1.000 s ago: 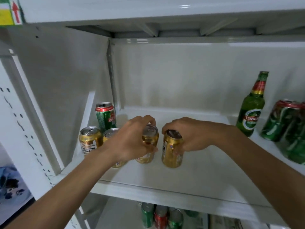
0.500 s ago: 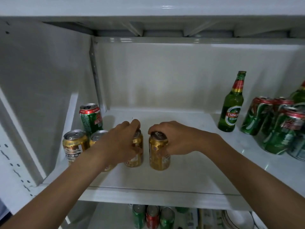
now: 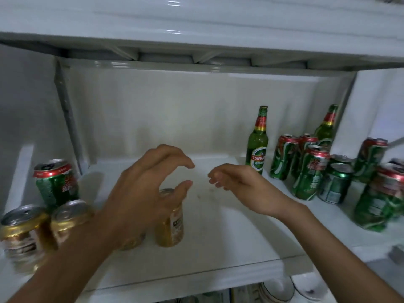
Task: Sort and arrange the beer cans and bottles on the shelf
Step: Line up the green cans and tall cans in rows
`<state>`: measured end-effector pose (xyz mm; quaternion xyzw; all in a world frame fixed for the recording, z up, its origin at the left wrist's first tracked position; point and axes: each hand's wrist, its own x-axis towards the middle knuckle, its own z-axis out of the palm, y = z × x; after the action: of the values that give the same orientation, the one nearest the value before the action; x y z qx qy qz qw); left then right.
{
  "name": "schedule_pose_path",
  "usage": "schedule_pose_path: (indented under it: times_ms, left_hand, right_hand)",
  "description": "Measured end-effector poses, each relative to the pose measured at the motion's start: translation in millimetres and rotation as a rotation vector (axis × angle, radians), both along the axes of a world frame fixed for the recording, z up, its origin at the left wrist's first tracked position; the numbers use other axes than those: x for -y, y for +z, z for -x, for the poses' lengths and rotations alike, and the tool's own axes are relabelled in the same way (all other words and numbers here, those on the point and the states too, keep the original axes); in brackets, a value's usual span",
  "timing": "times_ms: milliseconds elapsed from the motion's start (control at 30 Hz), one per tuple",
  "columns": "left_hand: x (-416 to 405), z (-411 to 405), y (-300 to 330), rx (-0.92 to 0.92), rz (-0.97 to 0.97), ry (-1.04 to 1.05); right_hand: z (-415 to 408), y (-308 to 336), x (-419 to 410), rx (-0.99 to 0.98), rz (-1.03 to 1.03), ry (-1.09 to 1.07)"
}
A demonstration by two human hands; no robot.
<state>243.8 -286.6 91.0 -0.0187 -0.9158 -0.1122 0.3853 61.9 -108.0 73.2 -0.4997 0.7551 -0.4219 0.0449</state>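
Left hand [image 3: 144,193], fingers curled and spread, grips nothing, hovering above a gold can [image 3: 171,224] standing upright on the white shelf [image 3: 218,232]. Right hand [image 3: 242,189], loosely open and empty, hangs beside it, thumb and fingers apart. Further left stand two gold cans [image 3: 21,232] [image 3: 70,217], with a green can [image 3: 55,182] behind them. On the right, two green bottles [image 3: 258,141] [image 3: 326,127] stand upright behind a cluster of green cans [image 3: 310,173]. Whether any can holds liquid cannot be determined.
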Motion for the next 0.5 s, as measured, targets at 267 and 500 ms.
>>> schedule_pose_path:
  times_ms: [267, 500]
  left_hand:
    - [-111.1, 105.3, -0.7, -0.088, -0.217, -0.431]
    - [-226.0, 177.0, -5.5, 0.049, -0.360, -0.636]
  right_hand:
    - [20.3, -15.0, -123.4, -0.163, 0.149, -0.409]
    - [24.6, -3.2, -261.8, -0.288, 0.205, -0.641]
